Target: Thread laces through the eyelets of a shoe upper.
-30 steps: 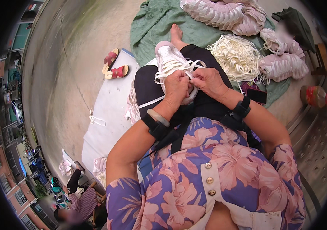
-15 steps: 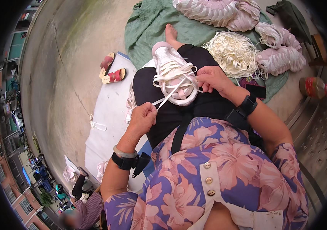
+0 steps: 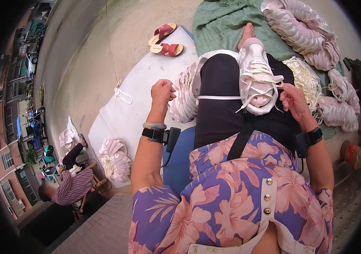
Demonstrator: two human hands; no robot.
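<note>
A white and pale-pink sneaker rests on my thighs, its toe pointing away from me. White shoelace crosses its front in loose loops. One lace end runs left, nearly straight, across my dark trouser leg. My left hand is raised left of my knee, fingers closed; whether the lace reaches it is unclear against the pale pile behind. Beside the sneaker's right edge, my right hand has curled fingers, thumb and forefinger pinching a lace loop.
Nested pale-pink shoe pieces stand beside my left leg. A heap of white laces lies on green cloth to the right. Red sandals sit beyond the white sheet. A seated person is at lower left.
My left hand has moved outward, away from the sneaker, and a lace now stretches across my thigh. My right hand stays near the sneaker's right side. The whole view has swung left.
</note>
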